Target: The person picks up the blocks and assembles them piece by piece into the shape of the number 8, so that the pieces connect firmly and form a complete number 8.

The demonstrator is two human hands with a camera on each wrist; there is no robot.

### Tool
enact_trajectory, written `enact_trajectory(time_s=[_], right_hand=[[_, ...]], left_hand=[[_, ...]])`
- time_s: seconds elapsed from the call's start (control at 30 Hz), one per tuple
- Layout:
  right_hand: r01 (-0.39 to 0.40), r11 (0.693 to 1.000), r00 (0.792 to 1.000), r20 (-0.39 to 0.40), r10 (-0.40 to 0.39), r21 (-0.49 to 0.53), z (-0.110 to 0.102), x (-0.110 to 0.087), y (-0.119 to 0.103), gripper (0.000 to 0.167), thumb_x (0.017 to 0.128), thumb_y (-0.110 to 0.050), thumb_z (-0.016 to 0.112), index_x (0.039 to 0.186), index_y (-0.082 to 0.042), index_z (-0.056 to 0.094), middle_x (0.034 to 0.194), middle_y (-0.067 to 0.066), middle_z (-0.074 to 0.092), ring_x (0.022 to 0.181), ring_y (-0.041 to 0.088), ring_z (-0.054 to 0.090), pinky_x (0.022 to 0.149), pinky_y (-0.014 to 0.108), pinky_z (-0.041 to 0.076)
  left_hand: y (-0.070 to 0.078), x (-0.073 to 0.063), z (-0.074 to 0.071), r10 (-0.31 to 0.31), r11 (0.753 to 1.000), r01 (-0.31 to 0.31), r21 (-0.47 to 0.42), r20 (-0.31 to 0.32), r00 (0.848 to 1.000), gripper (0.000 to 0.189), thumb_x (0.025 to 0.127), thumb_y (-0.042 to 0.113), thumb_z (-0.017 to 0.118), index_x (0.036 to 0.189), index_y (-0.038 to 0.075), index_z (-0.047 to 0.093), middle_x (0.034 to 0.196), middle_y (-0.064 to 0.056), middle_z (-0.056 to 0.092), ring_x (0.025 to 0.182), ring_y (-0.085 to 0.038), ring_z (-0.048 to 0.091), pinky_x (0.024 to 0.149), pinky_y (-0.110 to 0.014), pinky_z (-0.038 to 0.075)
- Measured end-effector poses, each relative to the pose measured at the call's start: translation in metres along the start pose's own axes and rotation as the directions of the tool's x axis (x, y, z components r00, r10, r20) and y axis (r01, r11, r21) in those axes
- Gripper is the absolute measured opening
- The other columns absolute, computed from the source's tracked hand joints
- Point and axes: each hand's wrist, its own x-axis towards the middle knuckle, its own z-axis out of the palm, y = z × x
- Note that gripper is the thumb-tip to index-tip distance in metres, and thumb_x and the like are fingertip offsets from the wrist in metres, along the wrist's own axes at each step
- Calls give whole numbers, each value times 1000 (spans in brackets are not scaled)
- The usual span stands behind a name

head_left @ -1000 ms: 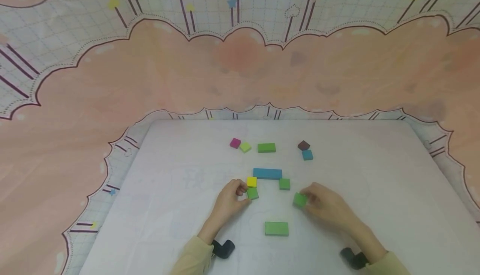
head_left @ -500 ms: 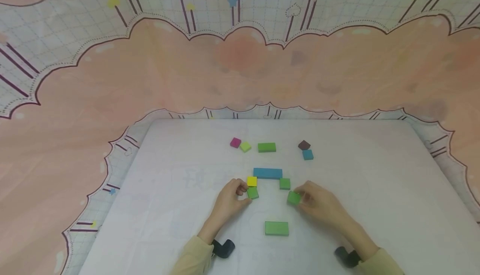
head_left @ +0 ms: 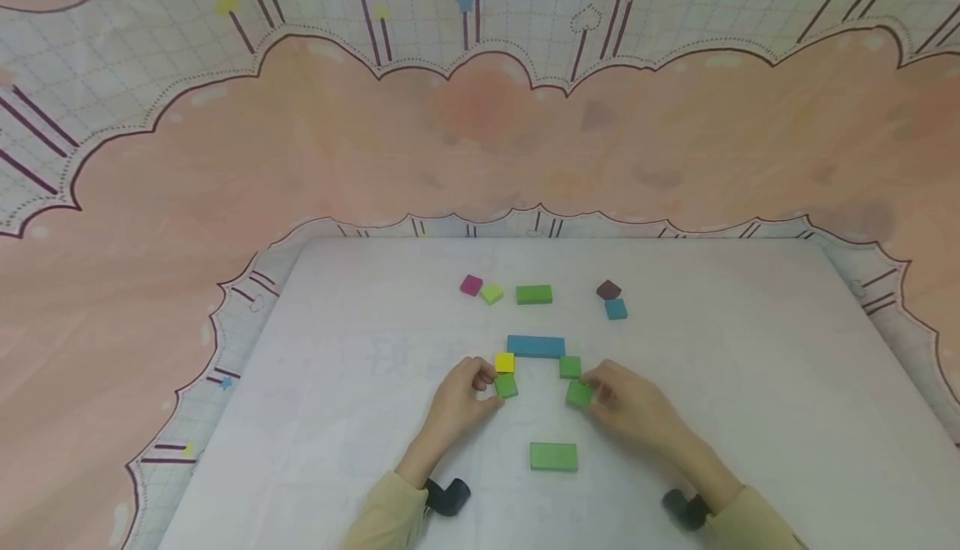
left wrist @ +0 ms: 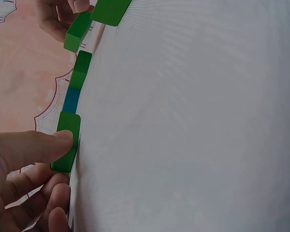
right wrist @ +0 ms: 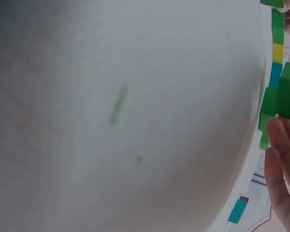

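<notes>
White tabletop (head_left: 360,308): near edge cut off. Right hand (head_left: 633,407) (cropped in its wrist view) and left hand (head_left: 459,392) (fingers partly hidden): angled inward, each pinching: right green block (head_left: 577,394), near third green block (head_left: 570,367); left green block (head_left: 506,386), beside yellow block (head_left: 504,362).

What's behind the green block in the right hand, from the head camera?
Another green block, then the long blue block, further back and left. The surface under the held block is covered, so I can't see what's there.
</notes>
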Motion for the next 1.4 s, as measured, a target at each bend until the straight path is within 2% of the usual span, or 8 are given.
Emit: enact_trajectory(time_s=[0.37, 0.63, 1.03, 1.4], right_hand=[[14, 999, 1000, 7, -14, -48, 5, 7, -4, 34, 77, -18, 77, 110, -17, 67, 91, -11, 61, 81, 4, 53, 71, 22, 49], [-12, 998, 1000, 20, 13, -66, 9, 11, -7, 33, 78, -19, 77, 110, -17, 67, 89, -11, 60, 79, 5, 52, 71, 23, 49], [3, 996, 999, 40, 0, -85, 12, 14, -6, 32, 78, -20, 77, 109, -17, 68, 83, -12, 56, 74, 6, 47, 66, 21, 45], [-15, 996, 999, 41, 19, -84, 11, 15, -10, 32, 79, -19, 76, 110, -16, 68, 84, -10, 59, 74, 6, 48, 68, 23, 45]], left_hand=[[-1, 1, 1, 12, 1000, -12, 14, -2, 1000, 30, 74, 11, 80, 97, 11, 61, 91, 1, 60, 82, -10, 53, 72, -22, 47], [0, 1, 0, 11, 1000, -11, 15, -4, 1000, 30, 74, 12, 80, 97, 12, 61, 91, 1, 60, 82, -10, 54, 73, -23, 48], [0, 0, -1, 18, 1000, -18, 8, -2, 1000, 30, 74, 12, 80, 98, 11, 61, 91, 1, 60, 82, -10, 54, 73, -23, 48], [1, 0, -1, 7, 1000, -7, 11, 2, 1000, 29, 75, 12, 80, 98, 11, 61, 91, 1, 60, 82, -10, 54, 73, -22, 47]])
